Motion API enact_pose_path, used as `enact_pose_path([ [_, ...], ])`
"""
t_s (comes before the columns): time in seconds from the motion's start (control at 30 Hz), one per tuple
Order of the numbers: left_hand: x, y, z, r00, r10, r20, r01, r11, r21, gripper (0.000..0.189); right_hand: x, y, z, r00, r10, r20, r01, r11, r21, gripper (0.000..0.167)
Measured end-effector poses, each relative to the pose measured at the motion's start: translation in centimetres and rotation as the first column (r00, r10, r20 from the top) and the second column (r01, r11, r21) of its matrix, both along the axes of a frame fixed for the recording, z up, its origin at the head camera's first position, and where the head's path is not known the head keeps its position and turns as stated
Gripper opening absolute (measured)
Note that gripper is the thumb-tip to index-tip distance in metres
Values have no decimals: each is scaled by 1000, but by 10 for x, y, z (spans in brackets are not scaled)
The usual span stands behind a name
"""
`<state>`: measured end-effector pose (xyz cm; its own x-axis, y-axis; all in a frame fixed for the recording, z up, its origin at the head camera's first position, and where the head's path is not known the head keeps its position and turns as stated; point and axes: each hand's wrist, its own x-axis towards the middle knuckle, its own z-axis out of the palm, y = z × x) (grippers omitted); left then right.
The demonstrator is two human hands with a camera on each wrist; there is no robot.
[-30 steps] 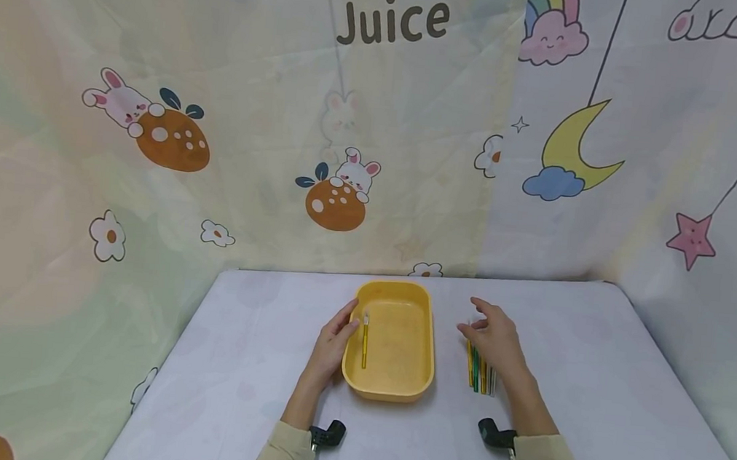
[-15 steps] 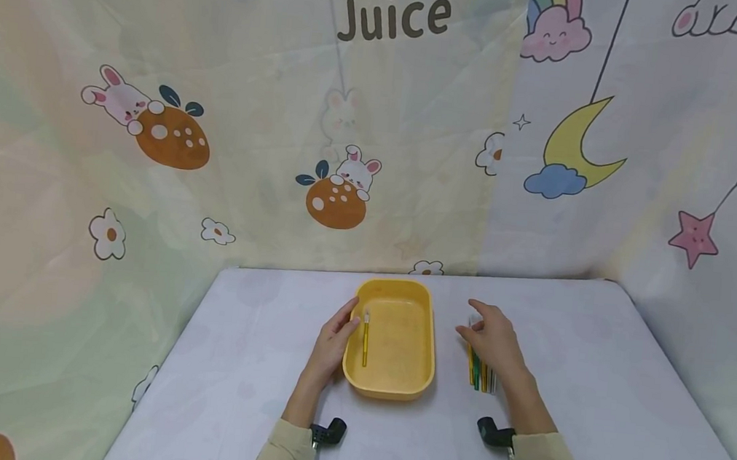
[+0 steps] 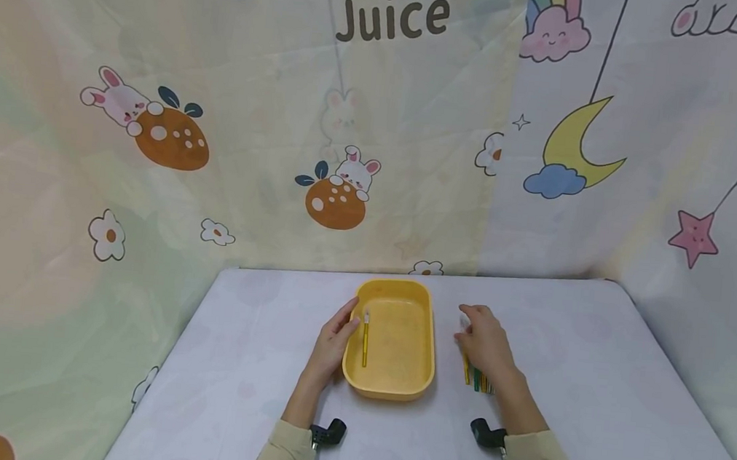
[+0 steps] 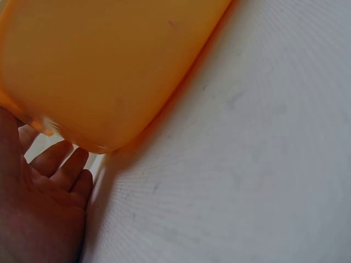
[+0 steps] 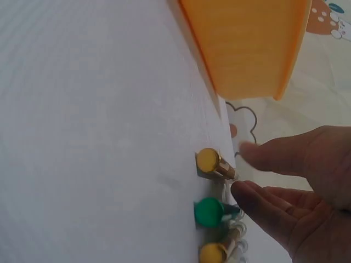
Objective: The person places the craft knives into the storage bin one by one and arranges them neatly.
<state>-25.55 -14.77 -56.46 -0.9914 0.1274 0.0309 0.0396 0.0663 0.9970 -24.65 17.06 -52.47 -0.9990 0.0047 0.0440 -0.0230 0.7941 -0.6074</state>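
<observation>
In the head view my left hand (image 3: 332,340) holds the left side of a yellow plastic tray (image 3: 394,391), thumb over the rim and fingers outside the wall. One slim yellow pen (image 3: 365,343) with a pale tip lies inside, along the left. My right hand (image 3: 488,346) is over a row of slim pens to the right of the tray. In the right wrist view, thumb and forefinger stand apart beside the upper end of a yellow-ended pen (image 5: 209,160). A green-ended pen (image 5: 209,212) and another yellow-ended one (image 5: 214,253) lie beside it. My hand partly hides the row.
The white-covered table (image 3: 251,373) runs back to a printed cloth wall (image 3: 251,139) with rabbits and flowers. A strip of table separates the tray from the row of pens. Dark wrist cameras (image 3: 487,435) sit at both sleeves.
My right hand has shifted slightly left and down, its thumb and forefinger around the leftmost pen's upper end, which sits slightly further left. The left hand and tray keep their place.
</observation>
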Motion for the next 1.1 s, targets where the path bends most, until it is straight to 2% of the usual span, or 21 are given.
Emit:
enact_pose_path([
  [0.33, 0, 1, 2, 1000, 9, 10, -9, 1000, -13, 47, -1, -8, -3, 999, 30, 13, -30, 1000, 4, 56],
  [0.7, 0, 0, -1, 1000, 15, 10, -14, 1000, -21, 46, -3, -9, -8, 995, 65, 74, -65, 998, -9, 53],
  [1.1, 0, 0, -1, 1000, 15, 14, -15, 1000, -22, 47, -1, -11, -7, 993, 106, 55, -107, 994, 5, 43],
])
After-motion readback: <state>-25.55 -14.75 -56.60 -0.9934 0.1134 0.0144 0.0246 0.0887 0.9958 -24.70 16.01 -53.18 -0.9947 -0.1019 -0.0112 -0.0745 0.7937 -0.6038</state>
